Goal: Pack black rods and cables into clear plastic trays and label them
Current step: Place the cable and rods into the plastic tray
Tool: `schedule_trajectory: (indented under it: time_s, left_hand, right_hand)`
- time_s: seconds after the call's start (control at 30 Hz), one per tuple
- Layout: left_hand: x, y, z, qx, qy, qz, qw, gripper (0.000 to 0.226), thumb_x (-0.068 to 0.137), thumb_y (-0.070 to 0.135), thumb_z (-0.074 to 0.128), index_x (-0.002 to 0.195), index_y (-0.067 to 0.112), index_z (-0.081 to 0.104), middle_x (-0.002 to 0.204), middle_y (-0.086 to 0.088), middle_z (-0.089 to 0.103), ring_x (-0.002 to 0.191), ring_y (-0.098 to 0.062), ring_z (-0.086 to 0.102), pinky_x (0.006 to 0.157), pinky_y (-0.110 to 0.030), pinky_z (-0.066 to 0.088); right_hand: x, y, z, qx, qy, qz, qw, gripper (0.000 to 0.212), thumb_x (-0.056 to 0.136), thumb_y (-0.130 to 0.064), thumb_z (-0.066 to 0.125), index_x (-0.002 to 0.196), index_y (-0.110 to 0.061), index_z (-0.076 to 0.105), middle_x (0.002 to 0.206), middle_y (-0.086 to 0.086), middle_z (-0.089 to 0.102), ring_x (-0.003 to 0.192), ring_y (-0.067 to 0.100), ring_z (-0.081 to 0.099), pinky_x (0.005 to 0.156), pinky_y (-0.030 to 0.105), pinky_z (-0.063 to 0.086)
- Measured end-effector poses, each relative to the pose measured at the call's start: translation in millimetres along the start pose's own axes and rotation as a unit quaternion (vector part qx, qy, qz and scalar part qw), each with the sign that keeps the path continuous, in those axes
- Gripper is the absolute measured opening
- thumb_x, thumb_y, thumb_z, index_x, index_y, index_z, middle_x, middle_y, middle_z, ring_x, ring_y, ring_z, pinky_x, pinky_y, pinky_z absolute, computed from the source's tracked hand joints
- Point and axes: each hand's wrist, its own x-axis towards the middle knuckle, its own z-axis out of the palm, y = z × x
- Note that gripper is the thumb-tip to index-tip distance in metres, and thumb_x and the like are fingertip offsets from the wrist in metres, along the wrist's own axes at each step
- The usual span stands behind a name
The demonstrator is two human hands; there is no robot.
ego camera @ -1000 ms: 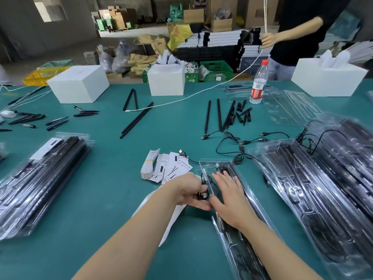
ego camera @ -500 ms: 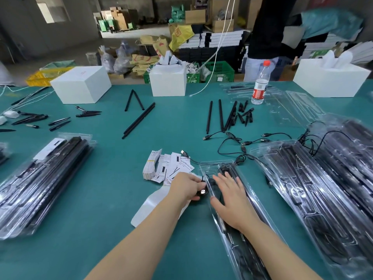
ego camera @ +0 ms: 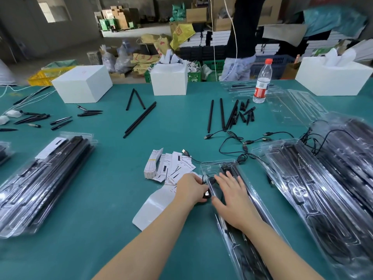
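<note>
I see the clear plastic tray (ego camera: pixel 238 229) lying lengthwise near the table's (ego camera: pixel 101 249) near edge, a little right of its middle, with black rods and a coiled cable inside it. My right hand (ego camera: pixel 232 201) lies flat on the tray's upper part, fingers straight and spread, gripping nothing. My left hand (ego camera: pixel 190 189) sits just beside the tray's left rim, fingers curled round a small black cable plug (ego camera: pixel 206 194) whose pale end faces the camera; the plug touches the tray's edge, between the two hands.

Under my left wrist lies a white sheet (ego camera: pixel 153 209). Just beyond that hand is a fanned heap of white labels (ego camera: pixel 171 168), each printed with a black bar or rod picture; one carries slanted words I cannot fully read, something like "Grow Light". The water bottle (ego camera: pixel 261 81) near the far edge has a red label whose print is too small to read.

The tray is glossy and see-through, moulded with long channels, its far end rounded. Loose black rods (ego camera: pixel 222 115) and cables (ego camera: pixel 232 138) lie past it toward the table's middle. Stacks of filled trays (ego camera: pixel 323 195) rest along the right edge, and another stack (ego camera: pixel 44 182) near the left edge.
</note>
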Motion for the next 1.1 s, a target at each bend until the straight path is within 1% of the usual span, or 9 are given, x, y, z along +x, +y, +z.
schedule_trajectory:
  time_s: [0.2,0.33,0.4,0.53,0.6,0.7,0.83,0.9,1.1]
  left_hand:
    - [-4,-1,4,0.034,0.019,0.020,0.999,0.011,0.082,0.001,0.068,0.087,0.010,0.063,0.073,-0.010,0.066,0.056,-0.027,0.068,0.065,-0.047,0.063]
    - [-3,-1,3,0.026,0.016,0.008,1.000,0.014,0.083,0.006,0.075,0.079,0.012,0.062,0.068,-0.004,0.066,0.044,-0.017,0.065,0.060,-0.036,0.063]
    - [-1,0,1,0.013,0.010,-0.001,1.000,0.016,0.083,0.007,0.077,0.075,0.012,0.064,0.068,-0.005,0.067,0.045,-0.018,0.065,0.064,-0.038,0.063]
    - [1,3,-1,-0.027,-0.016,-0.029,0.999,0.013,0.084,0.004,0.077,0.076,0.007,0.068,0.078,-0.013,0.069,0.054,-0.022,0.068,0.072,-0.043,0.063]
    - [2,5,-3,-0.028,-0.026,-0.032,0.999,0.005,0.086,0.000,0.074,0.084,0.003,0.071,0.084,-0.016,0.070,0.069,-0.027,0.072,0.077,-0.044,0.062]
    - [1,7,-6,-0.015,-0.040,-0.026,0.999,0.019,0.088,-0.010,0.061,0.100,0.000,0.071,0.095,-0.017,0.069,0.084,-0.024,0.071,0.072,-0.032,0.063]
    - [-3,9,-8,0.004,-0.051,-0.025,0.998,0.024,0.084,-0.016,0.062,0.077,0.007,0.065,0.089,-0.015,0.066,0.090,-0.029,0.069,0.084,-0.040,0.061]
    - [-6,8,-7,-0.003,-0.050,-0.030,0.998,0.028,0.082,-0.017,0.062,0.072,0.008,0.066,0.081,-0.013,0.063,0.080,-0.031,0.066,0.083,-0.043,0.061]
    - [-14,-8,3,0.017,0.002,0.023,1.000,0.015,0.081,-0.001,0.076,0.090,0.010,0.071,0.068,-0.007,0.063,0.057,-0.025,0.061,0.072,-0.046,0.062]
  right_hand:
    - [0,0,-1,0.014,0.001,0.000,1.000,0.068,0.096,-0.044,0.042,0.157,-0.020,0.022,0.164,-0.005,0.018,0.153,0.010,-0.001,0.124,0.038,-0.007]
    - [-1,-1,-3,0.027,0.014,-0.001,1.000,0.068,0.095,-0.046,0.044,0.156,-0.022,0.025,0.163,-0.006,0.020,0.152,0.009,0.002,0.124,0.036,-0.008]
    - [-1,-1,-3,0.033,0.019,-0.002,0.999,0.069,0.094,-0.047,0.045,0.155,-0.023,0.026,0.163,-0.007,0.021,0.152,0.009,0.003,0.124,0.035,-0.008]
    - [-2,-2,-3,0.033,0.023,-0.001,0.999,0.069,0.092,-0.048,0.046,0.155,-0.023,0.028,0.163,-0.006,0.022,0.152,0.009,0.004,0.124,0.035,-0.007]
    - [-2,-2,-3,0.023,0.021,-0.002,1.000,0.070,0.092,-0.049,0.046,0.155,-0.023,0.029,0.163,-0.006,0.023,0.152,0.010,0.005,0.124,0.036,-0.007]
    - [-1,-2,-4,0.009,0.018,-0.002,1.000,0.069,0.092,-0.049,0.046,0.154,-0.023,0.030,0.162,-0.006,0.024,0.152,0.011,0.006,0.124,0.037,-0.005]
    - [-2,-3,-4,0.006,0.016,-0.001,1.000,0.069,0.093,-0.048,0.046,0.154,-0.022,0.029,0.162,-0.006,0.024,0.153,0.011,0.005,0.124,0.038,-0.004]
    - [-2,-3,-3,0.003,0.015,-0.001,1.000,0.068,0.094,-0.047,0.045,0.155,-0.021,0.028,0.163,-0.005,0.023,0.153,0.011,0.004,0.124,0.039,-0.004]
    - [1,-1,-1,-0.019,0.007,0.000,1.000,0.068,0.096,-0.049,0.042,0.156,-0.021,0.026,0.164,-0.005,0.021,0.153,0.012,0.002,0.123,0.040,-0.005]
